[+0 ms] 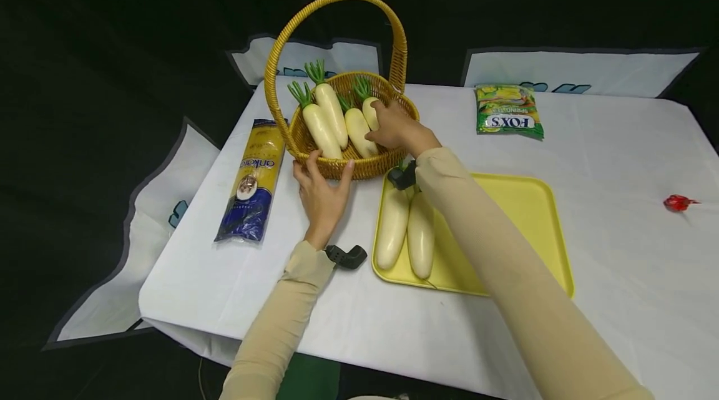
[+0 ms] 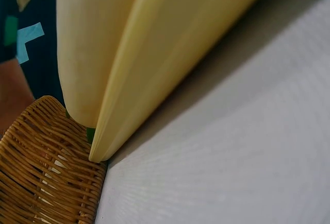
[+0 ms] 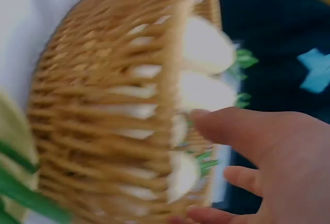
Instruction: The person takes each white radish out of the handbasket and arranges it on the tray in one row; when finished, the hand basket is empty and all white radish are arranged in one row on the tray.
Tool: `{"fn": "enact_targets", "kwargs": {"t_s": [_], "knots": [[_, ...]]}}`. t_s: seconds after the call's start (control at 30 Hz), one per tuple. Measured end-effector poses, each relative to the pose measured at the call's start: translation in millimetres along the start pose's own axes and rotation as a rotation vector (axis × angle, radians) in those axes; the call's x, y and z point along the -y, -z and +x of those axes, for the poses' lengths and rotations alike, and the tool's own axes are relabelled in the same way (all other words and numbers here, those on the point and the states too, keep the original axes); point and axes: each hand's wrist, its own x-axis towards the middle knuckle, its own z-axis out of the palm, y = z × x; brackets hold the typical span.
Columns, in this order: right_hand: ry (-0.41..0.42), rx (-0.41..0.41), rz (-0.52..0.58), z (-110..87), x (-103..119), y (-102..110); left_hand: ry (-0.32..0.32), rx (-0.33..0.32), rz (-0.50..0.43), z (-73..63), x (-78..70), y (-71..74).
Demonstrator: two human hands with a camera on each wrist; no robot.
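Note:
A wicker basket (image 1: 365, 169) with a tall arched handle holds several white radishes (image 1: 321, 128) with green tops. My left hand (image 1: 322, 200) grips its front rim, a fingertip hooked over the edge. My right hand (image 1: 399, 128) reaches over the basket's right side, above the radishes there. In the right wrist view, this hand (image 3: 289, 157) has its thumb extended and fingers loosely bent, nothing between them. The left wrist view shows the basket wall (image 2: 51, 172) beside the yellow tray's edge (image 2: 149, 74).
Two more white radishes (image 1: 421, 234) lie on the yellow tray (image 1: 517, 213), under my right forearm. Left of the basket is a blue and yellow ankara packet (image 1: 249, 181). A green FOX'S bag (image 1: 508, 112) lies at the back, a red wrapped candy (image 1: 678, 203) far right.

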Motion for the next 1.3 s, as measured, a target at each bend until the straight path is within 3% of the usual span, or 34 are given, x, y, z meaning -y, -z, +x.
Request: {"fn": "enact_targets", "kwargs": {"t_s": [0.13,0.4,0.83,1.3], "knots": [[-0.066,0.021,0.06,12.9,-10,-3,0.004,-0.005,-0.003,-0.7,0.8,-0.4],[-0.073,-0.015,0.159,23.0,-19,-5,0.0,-0.003,0.003,-0.3,0.3,-2.7],[-0.048,-0.061,0.106,30.3,-20,-19,-0.004,-0.001,0.022,-3.3,1.4,-0.3],[-0.032,-0.205,0.082,32.4,-19,-24,-0.015,-0.011,0.036,-0.8,0.8,1.3]]}}
